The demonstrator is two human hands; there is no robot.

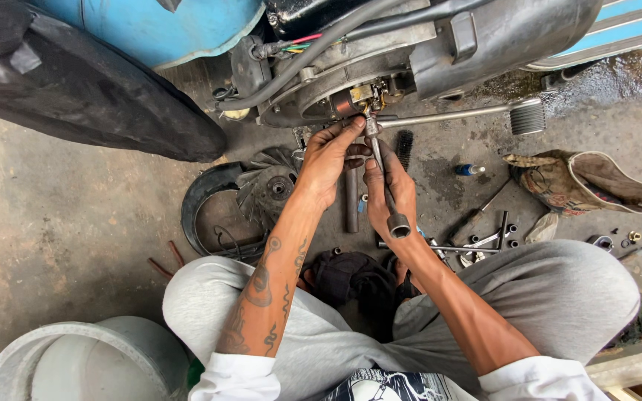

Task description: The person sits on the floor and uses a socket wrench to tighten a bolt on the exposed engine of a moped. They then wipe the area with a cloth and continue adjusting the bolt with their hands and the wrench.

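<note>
Bodywork of a scooter (187, 26), painted blue, is seen across the top of the view, and its grey engine case (351, 63) is exposed below it, with black hoses and coloured wires running over it. A black seat cover (76, 89) is laid at the upper left on the concrete floor (53, 223). A pale bucket (76, 364) is placed at the lower left, beside the grey trouser knee of the person. A black fan cover (213, 197) is laid on the floor left of the arms, with a finned wheel just beside it. A worn cloth bag (581, 186) is seen at the right, and loose wrenches and sockets (484, 241) are scattered between it and the hands. A long metal socket wrench (382, 178) is pointed into the engine opening, its upper end at a small brass part there. The wrench shaft is gripped by the right hand (391, 189), which is closed around its lower half. The left hand (330, 160) is placed at the top of the wrench, fingers curled near the socket end, touching the engine opening. Both hands are held close together.
</note>
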